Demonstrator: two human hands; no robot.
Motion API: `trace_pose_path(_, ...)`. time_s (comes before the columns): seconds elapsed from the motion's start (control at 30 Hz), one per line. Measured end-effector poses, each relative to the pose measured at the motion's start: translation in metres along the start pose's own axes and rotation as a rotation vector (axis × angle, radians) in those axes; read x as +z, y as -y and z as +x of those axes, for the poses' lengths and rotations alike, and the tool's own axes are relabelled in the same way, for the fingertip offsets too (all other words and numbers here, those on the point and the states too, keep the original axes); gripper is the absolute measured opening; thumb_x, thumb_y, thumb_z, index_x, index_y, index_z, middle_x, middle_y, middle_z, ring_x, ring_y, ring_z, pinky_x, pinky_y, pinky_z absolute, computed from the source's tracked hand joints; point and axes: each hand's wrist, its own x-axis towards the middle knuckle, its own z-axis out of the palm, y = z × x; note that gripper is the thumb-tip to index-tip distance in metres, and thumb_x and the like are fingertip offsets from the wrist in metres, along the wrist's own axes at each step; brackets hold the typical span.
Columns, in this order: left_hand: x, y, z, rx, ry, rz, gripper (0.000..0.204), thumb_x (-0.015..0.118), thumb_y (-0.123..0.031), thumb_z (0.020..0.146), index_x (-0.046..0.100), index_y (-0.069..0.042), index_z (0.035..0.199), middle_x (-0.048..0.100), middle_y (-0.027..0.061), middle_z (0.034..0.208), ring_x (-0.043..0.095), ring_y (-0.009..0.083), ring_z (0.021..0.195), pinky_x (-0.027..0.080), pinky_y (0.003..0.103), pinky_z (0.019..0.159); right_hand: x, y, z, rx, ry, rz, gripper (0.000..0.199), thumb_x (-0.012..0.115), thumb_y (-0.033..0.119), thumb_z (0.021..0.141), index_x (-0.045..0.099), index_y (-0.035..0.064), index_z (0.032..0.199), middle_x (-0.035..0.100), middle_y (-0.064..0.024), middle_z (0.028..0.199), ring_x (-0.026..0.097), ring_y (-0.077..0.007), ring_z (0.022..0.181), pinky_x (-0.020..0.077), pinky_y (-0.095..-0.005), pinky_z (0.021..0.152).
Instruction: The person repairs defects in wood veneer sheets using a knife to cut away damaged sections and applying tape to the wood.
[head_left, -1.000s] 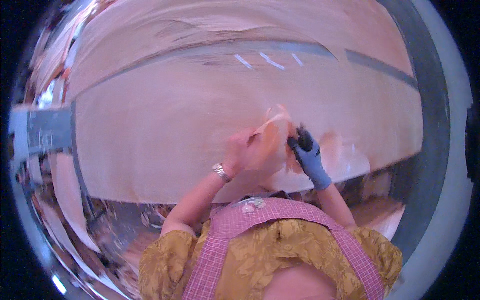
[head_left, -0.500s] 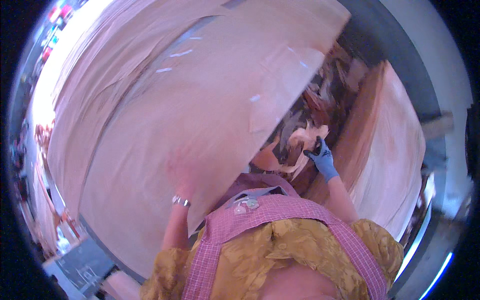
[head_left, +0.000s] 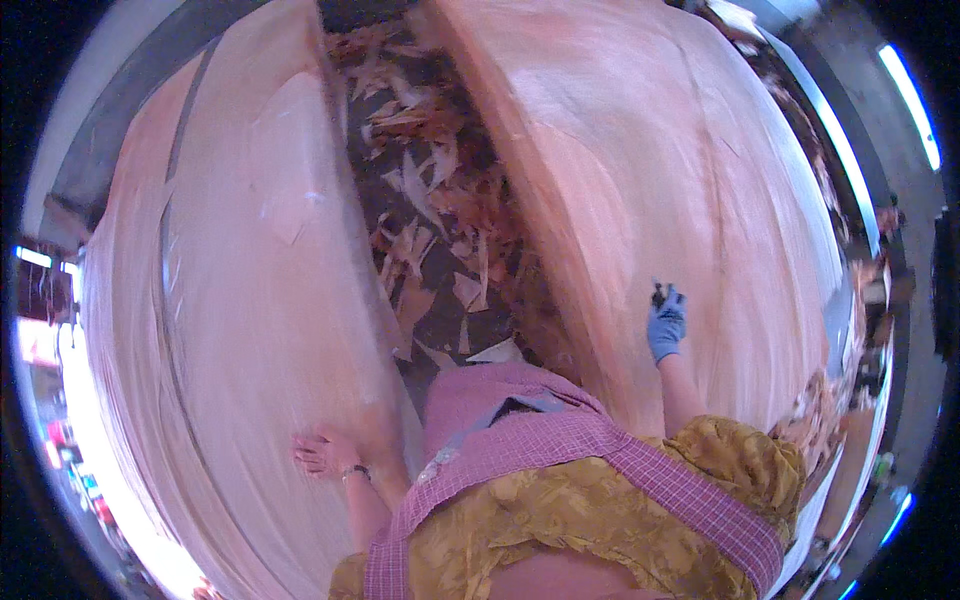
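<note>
My bare left hand [head_left: 322, 454], a watch on its wrist, lies flat with fingers spread on the left stack of thin wood veneer sheets [head_left: 265, 340]. To the right, a blue glove with dark finger patches covers my right hand [head_left: 667, 325]. That hand is over the right veneer stack [head_left: 590, 200], fingers slightly apart; I make out nothing held in it. Whether it touches the top sheet is unclear. Between the stacks, torn veneer scraps [head_left: 430, 190] litter the dark floor.
The gap between the stacks runs from my apron [head_left: 520, 415] to the far end. More broken wood pieces [head_left: 815, 415] lie beyond the right stack. Bright light [head_left: 120, 480] glares past the left stack's edge.
My view has turned toward the right stack. My right hand has left the scraps in the gap and is now over the right stack. My left hand rests nearer to me on the left stack.
</note>
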Motion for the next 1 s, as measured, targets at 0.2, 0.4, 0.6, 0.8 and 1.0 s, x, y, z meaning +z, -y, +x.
trace_pose_path(0.2,0.026,-0.006,0.006,0.067,-0.020,-0.012,0.073,0.030,-0.061,0.096,0.021,-0.016,0.153,0.021,0.0179,0.157,0.020,0.0362,0.145,0.021,0.058,0.112,-0.021,-0.216,-0.102,0.585,-0.012,-0.519,0.035,0.057,0.022,0.092,0.049,0.0048,0.122,0.051,-0.0250,0.123,0.059,-0.0418,0.103,0.0524,-0.0511,0.079)
trace_pose_path(0.4,0.011,0.043,0.027,0.115,0.038,-0.335,0.076,0.033,-0.060,0.097,0.025,-0.006,0.151,0.035,0.0196,0.151,0.030,0.0359,0.141,0.028,0.052,0.111,-0.029,-0.288,-0.174,0.410,0.294,-0.346,0.030,0.054,0.024,0.093,0.049,0.0060,0.117,0.064,-0.0232,0.103,0.066,-0.0393,0.091,0.0531,-0.0503,0.077)
trace_pose_path(0.6,-0.057,0.123,-0.071,0.500,-0.250,-0.595,0.069,0.049,-0.044,0.097,0.032,0.000,0.147,0.039,0.0200,0.149,0.033,0.0345,0.139,0.026,0.046,0.115,-0.062,-0.301,-0.228,0.081,0.022,-0.091,0.031,0.055,0.021,0.093,0.049,0.0048,0.119,0.066,-0.0205,0.106,0.067,-0.0374,0.090,0.0525,-0.0469,0.074)
trace_pose_path(0.8,-0.037,0.198,-0.308,1.137,0.564,-0.905,0.032,0.055,-0.028,0.094,0.063,-0.003,0.113,0.065,0.0156,0.103,0.063,0.0290,0.097,0.049,0.040,0.088,-0.112,-0.175,-0.310,-0.268,0.009,0.601,0.028,0.057,0.014,0.092,0.060,0.0065,0.118,0.069,-0.0169,0.098,0.068,-0.0322,0.085,0.0522,-0.0400,0.073)
trace_pose_path(1.0,-0.061,0.295,-0.522,0.888,1.749,-1.226,0.063,0.053,-0.032,0.100,0.019,-0.010,0.149,0.058,0.0062,0.118,0.060,0.0150,0.095,0.051,0.030,0.079,-0.157,0.003,-0.381,-0.524,0.241,0.909,0.031,0.064,0.023,0.089,0.061,0.0060,0.115,0.068,-0.0183,0.093,0.067,-0.0327,0.084,0.0520,-0.0390,0.073)
